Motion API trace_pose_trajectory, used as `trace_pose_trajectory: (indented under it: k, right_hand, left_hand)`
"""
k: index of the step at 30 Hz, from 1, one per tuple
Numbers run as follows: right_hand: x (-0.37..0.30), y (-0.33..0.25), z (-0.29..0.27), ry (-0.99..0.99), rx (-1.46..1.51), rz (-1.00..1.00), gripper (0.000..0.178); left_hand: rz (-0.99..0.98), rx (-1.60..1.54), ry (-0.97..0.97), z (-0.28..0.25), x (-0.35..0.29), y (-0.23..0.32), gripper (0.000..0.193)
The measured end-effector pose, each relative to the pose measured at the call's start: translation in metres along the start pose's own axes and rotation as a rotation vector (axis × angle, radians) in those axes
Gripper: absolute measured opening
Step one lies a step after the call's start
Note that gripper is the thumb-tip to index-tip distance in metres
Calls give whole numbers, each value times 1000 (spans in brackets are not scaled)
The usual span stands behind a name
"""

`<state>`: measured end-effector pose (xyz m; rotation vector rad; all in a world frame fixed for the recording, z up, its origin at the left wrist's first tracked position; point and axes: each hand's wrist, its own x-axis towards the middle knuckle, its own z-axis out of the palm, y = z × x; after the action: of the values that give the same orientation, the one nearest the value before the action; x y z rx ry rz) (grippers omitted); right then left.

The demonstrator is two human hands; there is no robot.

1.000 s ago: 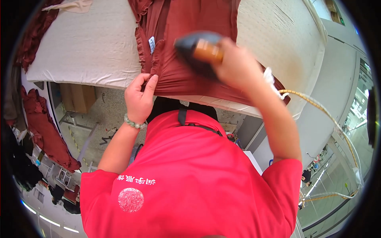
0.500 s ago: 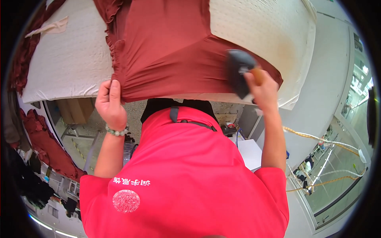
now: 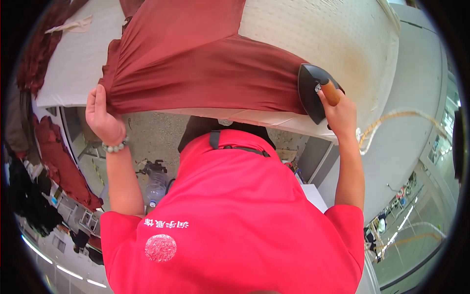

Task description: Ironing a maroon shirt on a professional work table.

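Red shirt (image 3: pixel 235 196) closest. Left hand (image 3: pixel 105 117) (beaded bracelet (image 3: pixel 115 146) on that wrist): thumb and fingers pinching maroon garment (image 3: pixel 205 73) at its near-left corner. Right hand (image 3: pixel 341 115): fingers wrapped round wooden handle of dark iron (image 3: pixel 309 90), at garment's right end. Garment spread across pale padded table (image 3: pixel 313 29), near edge. Pale cloth strip (image 3: pixel 76 24) far left.
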<state>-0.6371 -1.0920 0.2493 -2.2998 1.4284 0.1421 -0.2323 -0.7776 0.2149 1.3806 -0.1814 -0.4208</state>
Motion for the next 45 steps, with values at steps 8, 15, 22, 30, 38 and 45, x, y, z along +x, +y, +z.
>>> trace_pose_trajectory:
  k: [8,15,22,30,38,45]
  right_hand:
    - [15,2,-16,-55,246,-542,27]
    - [102,136,-79,16,256,81,41]
    - [138,255,-78,69,-7,89,46]
    - [149,244,-92,98,-124,213,59]
    - [112,76,-126,606,348,-599,41]
    - [137,-110,34,-287,573,-565,84]
  left_hand:
    - [127,282,17,7,-3,-1,14]
    - [-106,564,243,7,-34,-44,34]
    - [-607,632,242,4,11,-57,41]
    - [231,781,-448,250,-55,15,39]
    - [35,253,-1499,249,-226,89,22]
    - [-24,103,-1492,219,-202,77,20]
